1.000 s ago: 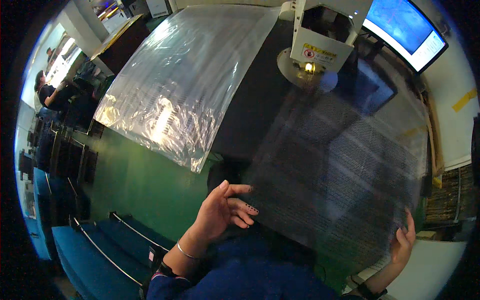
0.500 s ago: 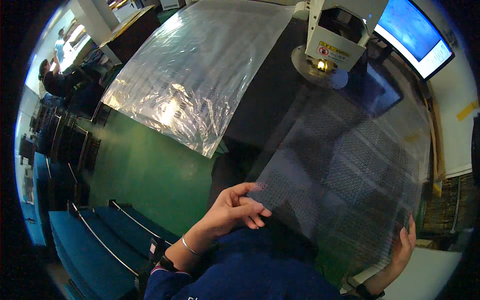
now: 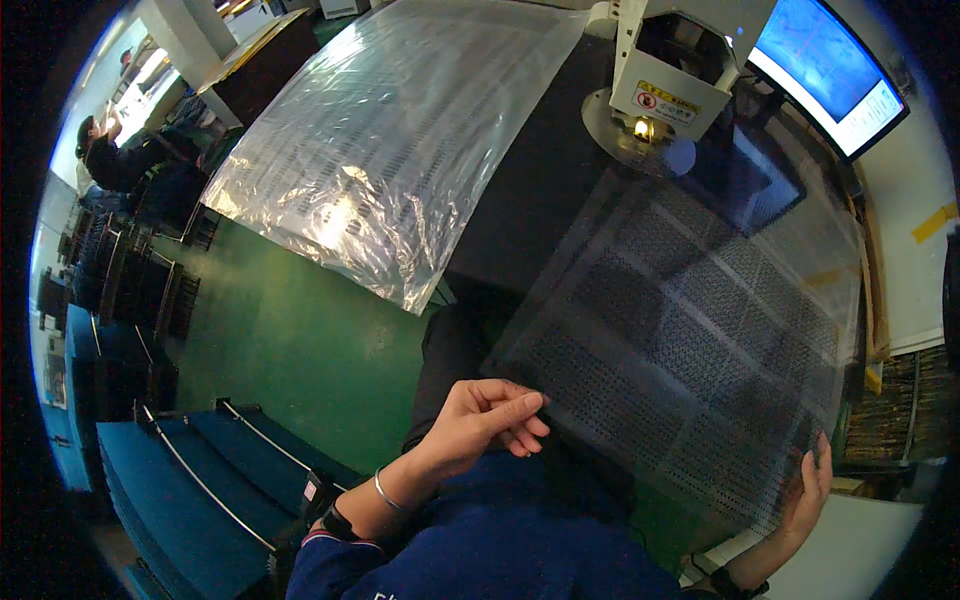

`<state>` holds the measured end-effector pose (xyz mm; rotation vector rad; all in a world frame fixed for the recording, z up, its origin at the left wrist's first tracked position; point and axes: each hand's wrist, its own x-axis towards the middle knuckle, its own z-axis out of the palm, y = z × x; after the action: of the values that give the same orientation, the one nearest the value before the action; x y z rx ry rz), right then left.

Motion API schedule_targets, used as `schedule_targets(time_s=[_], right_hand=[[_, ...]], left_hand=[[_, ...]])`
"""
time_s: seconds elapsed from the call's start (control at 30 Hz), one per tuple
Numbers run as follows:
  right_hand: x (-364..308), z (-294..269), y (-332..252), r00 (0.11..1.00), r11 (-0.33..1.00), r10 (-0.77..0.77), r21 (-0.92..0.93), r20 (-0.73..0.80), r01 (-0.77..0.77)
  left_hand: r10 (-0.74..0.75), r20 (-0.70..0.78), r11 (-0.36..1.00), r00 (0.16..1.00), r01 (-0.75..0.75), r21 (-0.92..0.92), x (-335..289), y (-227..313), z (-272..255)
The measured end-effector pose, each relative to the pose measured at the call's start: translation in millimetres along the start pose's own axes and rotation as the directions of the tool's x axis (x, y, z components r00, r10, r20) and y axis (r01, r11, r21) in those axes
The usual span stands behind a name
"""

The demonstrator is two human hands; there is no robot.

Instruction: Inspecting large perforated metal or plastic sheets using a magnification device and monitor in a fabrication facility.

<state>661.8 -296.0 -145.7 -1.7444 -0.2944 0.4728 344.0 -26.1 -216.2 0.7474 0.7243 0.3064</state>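
Note:
A large see-through film sheet (image 3: 720,340) printed with a dark dotted grid lies tilted before me, reaching from my body toward the machine. At its near left corner, my left hand (image 3: 497,415) pinches the film between thumb and forefinger, with the other fingers curled. My right hand (image 3: 808,490) holds the sheet's near right edge, fingers pointing away from me. Part of that grip is hidden at the edge. Left of this sheet, another patterned sheet under shiny clear plastic (image 3: 390,150) rests on the black table (image 3: 520,215).
A white machine head (image 3: 668,95) with a lit lamp stands over a round metal plate (image 3: 610,135) at the far side. A monitor (image 3: 830,75) is at the far right. Dark teal panels (image 3: 190,490) with metal rods stand at lower left. Another person (image 3: 110,155) sits far left.
My left thumb and forefinger have come together on the film corner, and the hand has lowered slightly. The sheet's left part has shifted and its grid shows more plainly. My right hand stays nearly still.

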Motion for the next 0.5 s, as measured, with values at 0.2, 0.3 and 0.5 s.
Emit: schedule_targets(time_s=[0.2, 0.3, 0.5], right_hand=[[2.5, -6.7, 10.0, 0.996, 0.999, -0.024, -0.048, -0.082, 0.020], [1.0, -26.5, 26.7, 0.996, 0.987, 0.047, -0.153, -0.071, -0.057], [22.5, -58.2, 70.6, 0.965, 0.999, 0.031, 0.004, 0.262, -0.033]], left_hand=[[0.016, -0.035, 1.000, 0.999, -0.016, 0.009, 2.1, 0.4, -1.8], [0.074, -0.127, 0.990, 0.989, -0.057, 0.130, 8.0, -1.6, 0.7], [0.047, -0.261, 0.972, 0.964, 0.017, 0.236, -5.4, 18.7, 19.7]])
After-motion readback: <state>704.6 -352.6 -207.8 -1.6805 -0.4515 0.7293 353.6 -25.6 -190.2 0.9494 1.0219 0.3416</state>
